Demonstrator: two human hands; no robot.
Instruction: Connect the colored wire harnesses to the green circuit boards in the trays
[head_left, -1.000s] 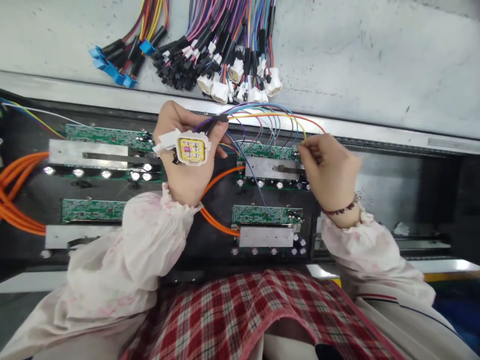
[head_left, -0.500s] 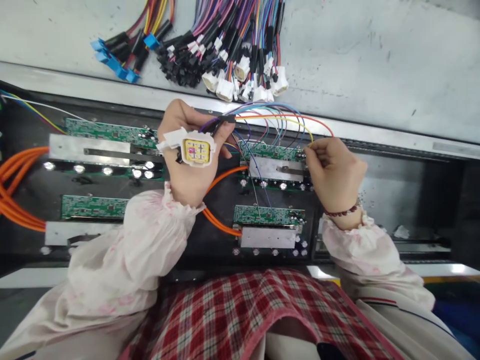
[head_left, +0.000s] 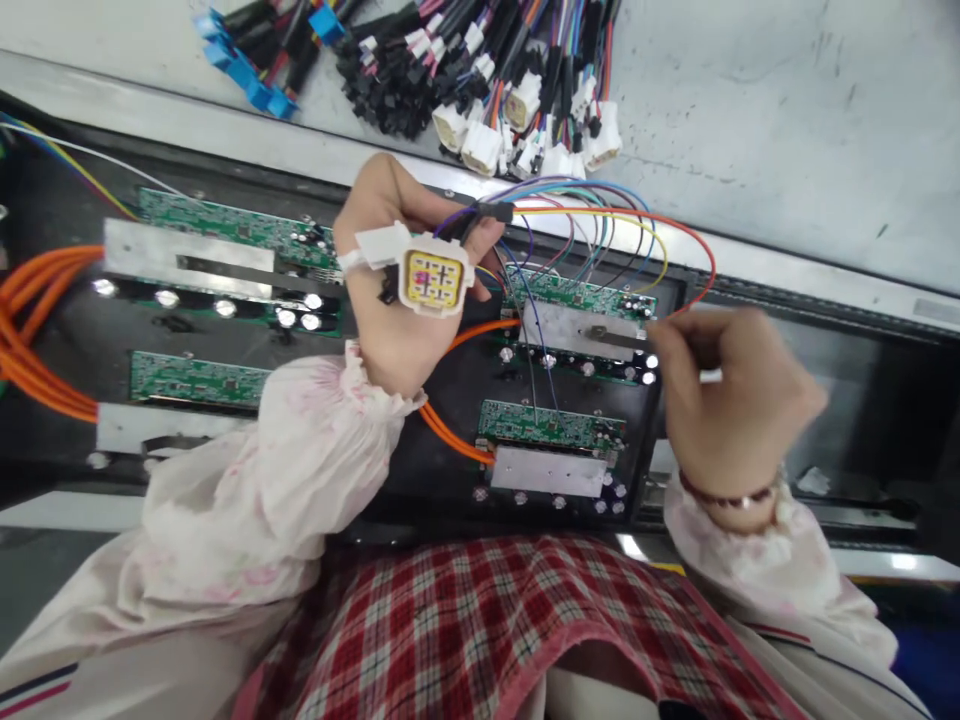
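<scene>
My left hand [head_left: 409, 300] is closed round the black-sleeved part of a wiring harness [head_left: 495, 211], thumb and fingers pinching it. The harness's white connector [head_left: 433, 280], with a yellow face, hangs over the back of that hand. Thin coloured wires arch rightward from the sleeve, and several reach the upper right green circuit board [head_left: 577, 292]. My right hand [head_left: 735, 390], slightly blurred, pinches the end of the red wire [head_left: 709, 260] just right of that board; its very tip is hidden by the fingers. The yellow wire [head_left: 663, 255] now runs down to the board's right end.
More green boards with metal plates lie at the lower right [head_left: 555, 425] and on the left [head_left: 225, 240]. Thick orange cables [head_left: 37, 300] loop at the far left. Bundled harnesses with white connectors [head_left: 480, 150] and blue connectors [head_left: 244, 70] lie on the grey surface behind.
My right hand has let go of the yellow wire and moved right and down with the red wire. The whole view has shifted slightly; my left hand keeps its hold on the harness.
</scene>
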